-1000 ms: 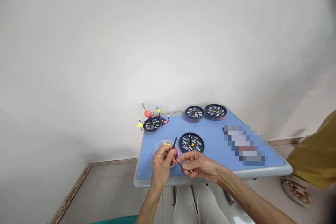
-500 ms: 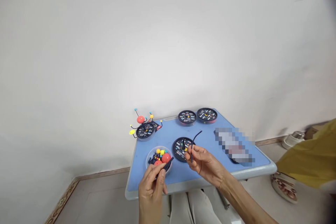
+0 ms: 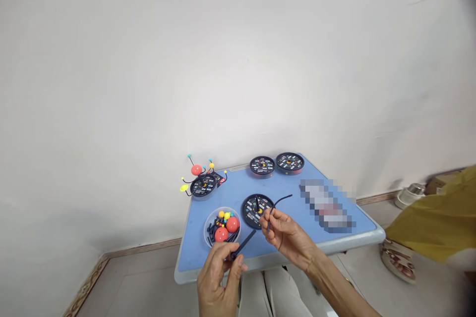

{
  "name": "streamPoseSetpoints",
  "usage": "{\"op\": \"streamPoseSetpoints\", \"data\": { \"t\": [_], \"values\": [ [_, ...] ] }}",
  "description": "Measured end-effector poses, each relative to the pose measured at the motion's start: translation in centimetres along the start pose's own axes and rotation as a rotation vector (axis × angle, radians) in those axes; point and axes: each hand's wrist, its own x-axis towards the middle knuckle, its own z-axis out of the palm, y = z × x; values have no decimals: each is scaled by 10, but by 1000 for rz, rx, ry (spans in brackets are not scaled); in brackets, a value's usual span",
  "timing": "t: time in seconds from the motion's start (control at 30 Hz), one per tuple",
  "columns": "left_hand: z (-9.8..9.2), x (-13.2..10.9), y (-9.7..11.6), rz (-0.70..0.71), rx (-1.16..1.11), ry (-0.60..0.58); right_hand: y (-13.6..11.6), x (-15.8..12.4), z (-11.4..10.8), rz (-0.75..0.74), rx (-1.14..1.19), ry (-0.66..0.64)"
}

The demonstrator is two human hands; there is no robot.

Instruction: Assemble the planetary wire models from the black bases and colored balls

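My left hand [image 3: 219,272] pinches a short black rod [image 3: 243,246] at the near edge of the blue table [image 3: 293,193]. A thin curved black arm [image 3: 279,202] is pinched in my right hand [image 3: 284,232], its free end pointing up and right. Both hands hover just in front of a black round base [image 3: 256,210] with a short peg standing in its middle. To the left of that base stands a clear round dish [image 3: 222,228] holding red and yellow balls and dark rods.
A finished model [image 3: 201,181] with coloured balls on black arms stands at the table's far left corner. Two more black discs [image 3: 277,164] lie at the back. A pixelated flat object [image 3: 327,203] lies on the right. A person's yellow garment [image 3: 435,225] shows at the right.
My two hands came apart, each keeping one black piece. The left hand dropped toward the near table edge, uncovering the dish; the right hand swung the curved arm's free end up and right.
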Motion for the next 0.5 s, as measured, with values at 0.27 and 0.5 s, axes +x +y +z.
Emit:
{"op": "streamPoseSetpoints", "data": {
  "t": [0.27, 0.5],
  "values": [
    [0, 0, -11, 18, -25, -16, 0, -1, 0, 1, 5, 27],
    [3, 0, -6, 4, -3, 33, -2, -3, 2, -25, -15, 60]
  ]
}}
